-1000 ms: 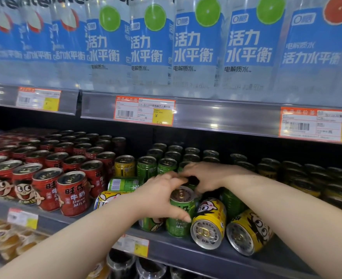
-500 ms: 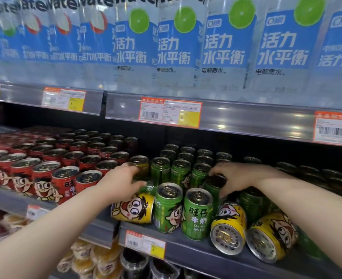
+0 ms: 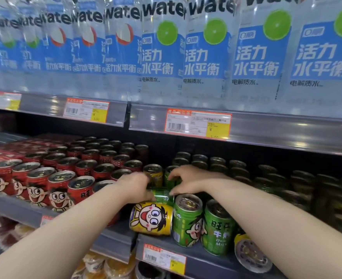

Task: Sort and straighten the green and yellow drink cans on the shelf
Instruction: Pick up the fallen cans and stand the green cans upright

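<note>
A green can [image 3: 163, 196] lies on its side behind a toppled yellow can [image 3: 152, 218] at the shelf front. My left hand [image 3: 137, 187] grips the lying green can's left end. My right hand [image 3: 186, 182] reaches in from the right, fingers curled round an upright green can [image 3: 172, 179] just behind, thumb tip touching the lying can. An upright yellow can [image 3: 153, 174] stands to the left of that. Two green cans [image 3: 188, 220] [image 3: 218, 228] stand upright at the front. Another yellow can [image 3: 252, 252] lies with its base towards me.
Rows of red cans [image 3: 55, 178] fill the shelf's left half. More green cans [image 3: 200, 160] and dark cans [image 3: 306, 184] stand behind and to the right. Water bottles [image 3: 206, 57] line the shelf above, with price tags [image 3: 198, 124] on its rail [image 3: 286, 133]. Packaged goods sit below.
My left hand has moved right onto the lying green can. My right hand has shifted left from the right-hand cans to the green can beside it. The view has swung left.
</note>
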`<state>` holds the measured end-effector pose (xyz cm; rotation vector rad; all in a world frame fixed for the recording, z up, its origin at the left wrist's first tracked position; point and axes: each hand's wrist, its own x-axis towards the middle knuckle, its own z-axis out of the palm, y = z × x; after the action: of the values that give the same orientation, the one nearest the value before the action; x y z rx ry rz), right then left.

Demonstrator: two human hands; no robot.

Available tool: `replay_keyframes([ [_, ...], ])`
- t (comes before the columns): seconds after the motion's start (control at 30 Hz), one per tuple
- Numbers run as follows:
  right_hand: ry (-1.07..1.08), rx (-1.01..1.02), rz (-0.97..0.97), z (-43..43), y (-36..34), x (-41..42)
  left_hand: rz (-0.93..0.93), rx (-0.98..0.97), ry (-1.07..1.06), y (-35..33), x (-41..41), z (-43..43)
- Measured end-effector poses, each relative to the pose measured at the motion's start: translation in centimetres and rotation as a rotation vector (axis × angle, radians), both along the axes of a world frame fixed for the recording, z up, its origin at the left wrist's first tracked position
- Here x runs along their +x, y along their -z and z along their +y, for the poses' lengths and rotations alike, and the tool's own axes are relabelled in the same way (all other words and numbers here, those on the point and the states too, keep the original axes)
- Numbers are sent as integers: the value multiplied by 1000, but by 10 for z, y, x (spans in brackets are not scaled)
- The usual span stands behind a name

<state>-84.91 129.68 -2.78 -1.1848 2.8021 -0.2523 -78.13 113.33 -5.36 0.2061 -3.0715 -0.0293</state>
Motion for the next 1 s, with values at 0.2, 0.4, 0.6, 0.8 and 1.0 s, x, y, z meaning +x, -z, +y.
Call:
replay_keyframes([
  [0.2,12,197,-72,-26,2,-10,169,115,117,11,9,-6],
  [0.4,-38,382,-4,-39,4,-7,101,18,318,14,34,-13],
  [0.6,-37,228,-43,-30,-3,-6,27,-109,355,16,39,-18],
  [0.8,-6,104,-19,-14,-15,-7,32,-48,343,15,40,-13],
  [1.0,40,105,34,1,-10,-9,-31,-35,391,18,41,1],
])
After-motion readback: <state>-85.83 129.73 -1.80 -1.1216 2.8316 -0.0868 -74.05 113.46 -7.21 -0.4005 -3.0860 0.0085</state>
